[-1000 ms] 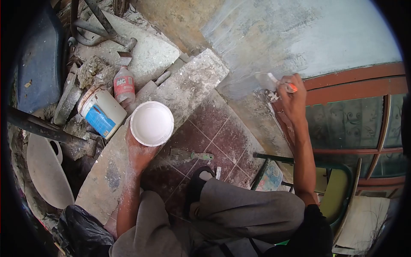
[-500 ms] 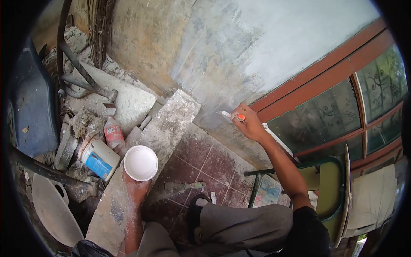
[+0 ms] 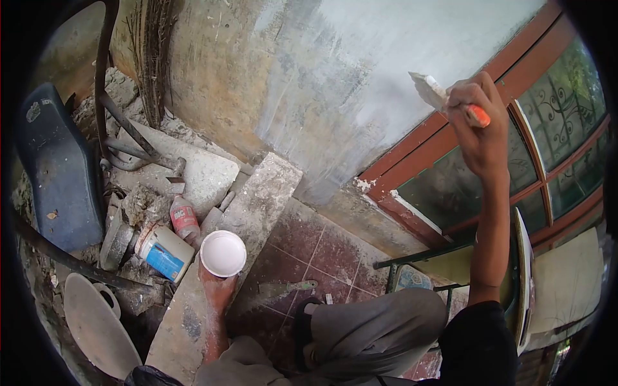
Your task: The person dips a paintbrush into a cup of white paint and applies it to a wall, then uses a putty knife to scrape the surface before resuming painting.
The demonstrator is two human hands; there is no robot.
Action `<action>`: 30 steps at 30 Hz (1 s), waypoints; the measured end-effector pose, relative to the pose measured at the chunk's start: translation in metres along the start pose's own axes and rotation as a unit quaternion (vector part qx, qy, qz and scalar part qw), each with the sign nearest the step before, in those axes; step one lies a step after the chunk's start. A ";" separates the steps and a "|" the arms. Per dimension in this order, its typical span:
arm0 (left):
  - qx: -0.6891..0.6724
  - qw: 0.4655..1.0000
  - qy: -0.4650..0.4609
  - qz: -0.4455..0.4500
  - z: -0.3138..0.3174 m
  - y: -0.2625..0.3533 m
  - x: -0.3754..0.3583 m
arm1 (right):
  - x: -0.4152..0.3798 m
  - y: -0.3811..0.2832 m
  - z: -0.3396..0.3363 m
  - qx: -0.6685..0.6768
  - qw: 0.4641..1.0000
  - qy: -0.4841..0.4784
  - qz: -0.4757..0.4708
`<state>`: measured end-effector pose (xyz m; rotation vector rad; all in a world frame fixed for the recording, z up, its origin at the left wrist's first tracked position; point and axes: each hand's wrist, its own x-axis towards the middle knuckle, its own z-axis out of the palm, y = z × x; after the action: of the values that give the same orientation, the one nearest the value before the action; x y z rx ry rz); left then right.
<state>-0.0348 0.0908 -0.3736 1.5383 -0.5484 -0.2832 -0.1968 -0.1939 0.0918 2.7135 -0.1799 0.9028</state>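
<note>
My left hand (image 3: 216, 287) is wrapped round a white tub (image 3: 223, 253) of pale paint or paste, just above the long rough slab. On the right, my right hand (image 3: 477, 122) is raised, closed round the orange-tipped handle of a brush (image 3: 429, 90). Its pale, whitish end points up and left, in front of the patchy grey and white wall (image 3: 335, 77), near the red-brown window frame (image 3: 412, 145). Whether the brush touches the wall I cannot tell.
A slab (image 3: 257, 199) runs beside rubble, a plastic bottle (image 3: 184, 219) and a white bucket (image 3: 165, 252). A scraper (image 3: 288, 286) lies on the red tiles (image 3: 333, 251). At right stands a green-framed chair (image 3: 450, 257); a dark blue seat (image 3: 61, 170) is far left.
My right hand has moved up and to the right with the brush, away from the window frame's lower corner. The view has shifted slightly; my left hand still holds the tub.
</note>
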 end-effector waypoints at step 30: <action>0.049 0.997 -0.056 -0.016 -0.007 0.007 0.000 | 0.000 -0.013 0.058 0.066 0.991 0.076 0.088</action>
<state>-0.0326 0.0974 -0.3665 1.6337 -0.6336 -0.3730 -0.1610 -0.1983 0.0449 2.7669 -0.3437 1.2075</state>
